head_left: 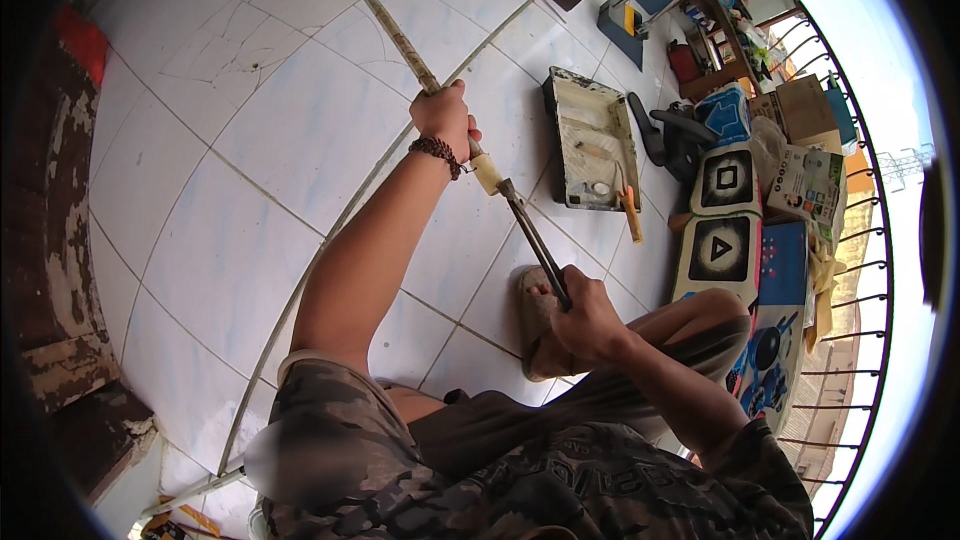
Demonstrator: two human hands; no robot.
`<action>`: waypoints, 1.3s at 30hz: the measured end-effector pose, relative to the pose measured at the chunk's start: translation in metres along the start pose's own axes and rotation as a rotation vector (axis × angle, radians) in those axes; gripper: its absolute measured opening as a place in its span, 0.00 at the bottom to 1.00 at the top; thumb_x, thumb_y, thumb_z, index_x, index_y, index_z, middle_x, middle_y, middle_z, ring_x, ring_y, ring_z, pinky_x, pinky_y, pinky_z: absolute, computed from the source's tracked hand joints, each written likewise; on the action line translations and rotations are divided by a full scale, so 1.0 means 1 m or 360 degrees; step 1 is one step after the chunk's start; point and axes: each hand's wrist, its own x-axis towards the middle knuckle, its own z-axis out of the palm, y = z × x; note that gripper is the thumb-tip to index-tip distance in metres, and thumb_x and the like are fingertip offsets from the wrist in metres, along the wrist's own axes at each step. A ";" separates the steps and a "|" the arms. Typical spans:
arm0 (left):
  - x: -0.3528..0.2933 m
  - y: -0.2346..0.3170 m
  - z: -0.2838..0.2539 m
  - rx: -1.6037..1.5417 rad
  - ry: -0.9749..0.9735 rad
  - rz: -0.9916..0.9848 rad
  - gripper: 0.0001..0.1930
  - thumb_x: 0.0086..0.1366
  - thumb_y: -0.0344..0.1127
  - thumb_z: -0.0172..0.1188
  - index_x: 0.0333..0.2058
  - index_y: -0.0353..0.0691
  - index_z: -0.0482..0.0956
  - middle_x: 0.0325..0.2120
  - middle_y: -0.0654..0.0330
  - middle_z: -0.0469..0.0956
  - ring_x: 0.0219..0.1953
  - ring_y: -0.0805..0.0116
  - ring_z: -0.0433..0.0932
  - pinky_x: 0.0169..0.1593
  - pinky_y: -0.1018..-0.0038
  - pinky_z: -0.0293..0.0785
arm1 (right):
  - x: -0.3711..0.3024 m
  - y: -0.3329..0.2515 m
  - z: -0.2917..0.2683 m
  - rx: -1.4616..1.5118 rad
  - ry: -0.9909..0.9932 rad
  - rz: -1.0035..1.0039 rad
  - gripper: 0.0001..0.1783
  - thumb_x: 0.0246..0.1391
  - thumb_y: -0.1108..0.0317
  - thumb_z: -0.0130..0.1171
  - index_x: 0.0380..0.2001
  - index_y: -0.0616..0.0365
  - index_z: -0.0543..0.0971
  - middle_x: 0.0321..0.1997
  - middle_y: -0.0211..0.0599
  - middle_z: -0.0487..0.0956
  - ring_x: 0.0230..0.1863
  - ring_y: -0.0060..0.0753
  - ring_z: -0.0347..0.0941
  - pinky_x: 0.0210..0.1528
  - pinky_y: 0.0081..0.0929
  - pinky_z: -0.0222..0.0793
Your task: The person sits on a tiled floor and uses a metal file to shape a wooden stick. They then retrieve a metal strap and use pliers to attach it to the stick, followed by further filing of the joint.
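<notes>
Head view. Left hand (443, 118), wrist wearing a braided band, has its fingers wrapped tight round a long pole (400, 40) that runs away to the far left across the white tiled floor (250, 140). Right hand (590, 320), nearer, has its fingers clamped on the pole's dark metal end (535, 240). A paint tray (590, 135) lies on the floor just right of the pole, with cardboard boxes (800, 180) further right.

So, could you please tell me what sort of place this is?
Probably a tiled balcony or rooftop terrace under repainting: white floor tiles, a curved metal railing against open sky, and a paint tray on the floor.
</notes>
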 end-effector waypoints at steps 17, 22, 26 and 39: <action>0.022 0.032 -0.056 -0.0529 -0.0798 -0.0130 0.14 0.63 0.30 0.53 0.22 0.46 0.57 0.12 0.68 0.58 0.12 0.72 0.59 0.17 0.72 0.56 | -0.007 0.032 0.005 0.1410 -0.1122 0.0219 0.38 0.44 0.77 0.51 0.64 0.61 0.62 0.41 0.34 0.69 0.39 0.28 0.68 0.43 0.23 0.67; 0.006 0.047 -0.064 -0.0584 -0.0911 -0.0197 0.13 0.62 0.30 0.51 0.21 0.47 0.57 0.12 0.68 0.59 0.11 0.73 0.58 0.16 0.73 0.56 | -0.013 -0.004 0.006 0.1119 -0.1073 0.0196 0.32 0.62 0.71 0.51 0.68 0.60 0.57 0.38 0.35 0.74 0.47 0.28 0.73 0.50 0.30 0.70; 0.003 0.050 -0.070 -0.0586 -0.0935 -0.0185 0.13 0.61 0.30 0.51 0.21 0.47 0.58 0.11 0.68 0.59 0.11 0.73 0.58 0.16 0.73 0.56 | -0.014 -0.003 0.003 0.0999 -0.1108 0.0213 0.33 0.63 0.66 0.52 0.66 0.71 0.56 0.49 0.49 0.75 0.42 0.33 0.76 0.49 0.32 0.74; -0.002 0.051 -0.070 -0.0633 -0.1028 -0.0151 0.12 0.60 0.29 0.52 0.21 0.46 0.59 0.11 0.67 0.60 0.11 0.72 0.59 0.15 0.72 0.58 | -0.010 0.005 -0.001 0.0955 -0.0887 -0.0391 0.43 0.54 0.79 0.50 0.72 0.57 0.47 0.48 0.44 0.77 0.60 0.42 0.67 0.64 0.39 0.58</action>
